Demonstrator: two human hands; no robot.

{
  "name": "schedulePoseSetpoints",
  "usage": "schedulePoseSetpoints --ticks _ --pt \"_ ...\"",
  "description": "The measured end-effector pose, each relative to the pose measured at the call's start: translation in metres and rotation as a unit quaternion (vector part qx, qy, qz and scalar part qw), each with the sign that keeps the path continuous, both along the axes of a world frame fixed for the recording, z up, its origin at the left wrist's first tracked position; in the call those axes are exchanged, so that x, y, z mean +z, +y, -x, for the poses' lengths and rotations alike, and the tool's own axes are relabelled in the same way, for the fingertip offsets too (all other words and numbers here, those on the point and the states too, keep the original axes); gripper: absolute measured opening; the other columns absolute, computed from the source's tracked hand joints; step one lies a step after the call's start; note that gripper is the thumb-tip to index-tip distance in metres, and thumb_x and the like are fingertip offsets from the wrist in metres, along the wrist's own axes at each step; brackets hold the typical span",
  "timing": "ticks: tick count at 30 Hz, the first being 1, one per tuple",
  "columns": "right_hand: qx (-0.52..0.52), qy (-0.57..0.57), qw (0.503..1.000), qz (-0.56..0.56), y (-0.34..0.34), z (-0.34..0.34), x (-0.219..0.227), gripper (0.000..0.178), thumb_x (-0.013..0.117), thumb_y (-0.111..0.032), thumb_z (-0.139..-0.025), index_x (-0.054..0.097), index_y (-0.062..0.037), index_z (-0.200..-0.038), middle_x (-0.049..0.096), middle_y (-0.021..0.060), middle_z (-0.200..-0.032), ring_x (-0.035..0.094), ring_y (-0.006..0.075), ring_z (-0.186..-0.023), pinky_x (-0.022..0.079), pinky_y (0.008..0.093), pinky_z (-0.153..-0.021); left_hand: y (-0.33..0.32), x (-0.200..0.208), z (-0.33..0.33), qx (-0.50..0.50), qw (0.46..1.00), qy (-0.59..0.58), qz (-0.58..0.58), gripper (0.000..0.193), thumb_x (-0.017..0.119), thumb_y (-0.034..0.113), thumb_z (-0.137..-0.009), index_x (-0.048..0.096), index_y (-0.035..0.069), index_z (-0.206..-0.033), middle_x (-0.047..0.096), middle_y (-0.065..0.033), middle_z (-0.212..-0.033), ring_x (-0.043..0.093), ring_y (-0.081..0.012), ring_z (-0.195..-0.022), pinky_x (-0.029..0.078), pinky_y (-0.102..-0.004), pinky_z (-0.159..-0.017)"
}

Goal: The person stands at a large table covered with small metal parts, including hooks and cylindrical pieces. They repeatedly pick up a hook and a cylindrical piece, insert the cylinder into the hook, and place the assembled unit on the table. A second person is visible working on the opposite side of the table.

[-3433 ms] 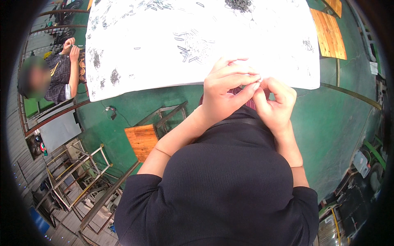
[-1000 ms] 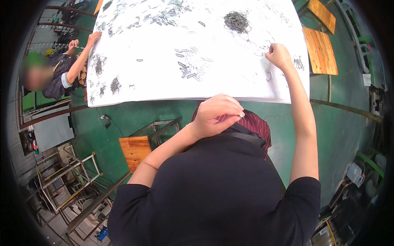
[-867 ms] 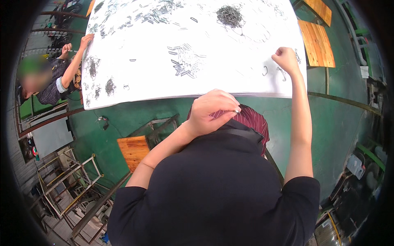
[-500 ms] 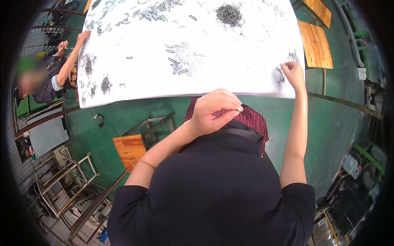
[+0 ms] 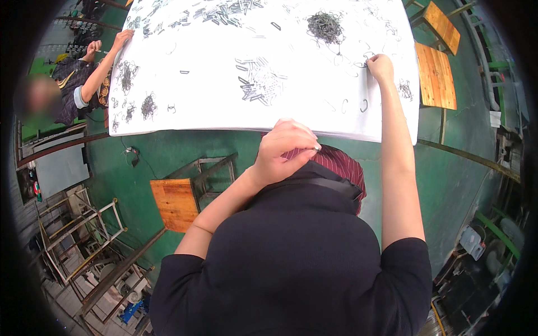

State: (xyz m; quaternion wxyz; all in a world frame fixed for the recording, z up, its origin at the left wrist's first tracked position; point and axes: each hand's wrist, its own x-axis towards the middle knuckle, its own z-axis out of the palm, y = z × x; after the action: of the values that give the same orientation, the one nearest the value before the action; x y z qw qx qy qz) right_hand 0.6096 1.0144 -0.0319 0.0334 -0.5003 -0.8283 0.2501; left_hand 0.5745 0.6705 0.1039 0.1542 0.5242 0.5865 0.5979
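My left hand (image 5: pixel 286 145) hovers in front of the table's near edge, above my lap. Its thumb and fingers pinch something small and pale, too small to make out. My right hand (image 5: pixel 381 68) reaches over the right part of the white tabletop (image 5: pixel 207 106), fingertips closed on a thin dark loop (image 5: pixel 363 64) at the surface. Other thin loops lie scattered near it, and a single dark curved loop (image 5: pixel 363 106) lies nearer to me. In the middle of the table is a loose group of flat, long dark pieces (image 5: pixel 258 81).
A tangled heap of dark loops (image 5: pixel 325 28) lies farther back. At left, another person's hand (image 5: pixel 123 38) touches the table edge near small piles of loops (image 5: pixel 148 106). Wooden stools stand at right (image 5: pixel 436 75) and lower left (image 5: pixel 175 205). A metal frame (image 5: pixel 78 235) stands behind.
My right hand has moved from the dark bunch near the table's right front edge to loops farther in. My left hand keeps its pinch. The view has shifted slightly.
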Motion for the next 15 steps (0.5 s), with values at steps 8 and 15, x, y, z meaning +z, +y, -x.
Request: schedulePoseSetpoints --ticks 8,15 --pt "0.109 0.176 0.964 -0.164 -0.021 -0.029 -0.001 0.019 0.056 -0.015 -0.072 0.058 0.0022 -0.08 0.059 0.0138 -0.068 0.058 0.0233 -0.061 0.045 0.0302 -0.062 -0.004 0.006 0.022 0.04 0.998 0.054 0.002 0.01 0.059 -0.005 -0.068 0.06 0.001 -0.075 0.063 -0.0077 -0.075 0.058 -0.0211 -0.074 0.044 -0.0294 -0.068" --pt "0.04 0.252 0.957 0.136 -0.058 -0.067 0.023 0.013 0.057 -0.008 -0.075 0.057 0.0012 -0.085 0.056 0.0039 -0.071 0.051 0.0069 -0.058 0.043 0.0226 -0.053 0.0 0.001 0.014 0.033 0.999 0.004 -0.008 0.01 0.063 -0.002 -0.066 0.062 0.003 -0.074 0.062 -0.0056 -0.072 0.058 -0.0189 -0.071 0.043 -0.0275 -0.067"
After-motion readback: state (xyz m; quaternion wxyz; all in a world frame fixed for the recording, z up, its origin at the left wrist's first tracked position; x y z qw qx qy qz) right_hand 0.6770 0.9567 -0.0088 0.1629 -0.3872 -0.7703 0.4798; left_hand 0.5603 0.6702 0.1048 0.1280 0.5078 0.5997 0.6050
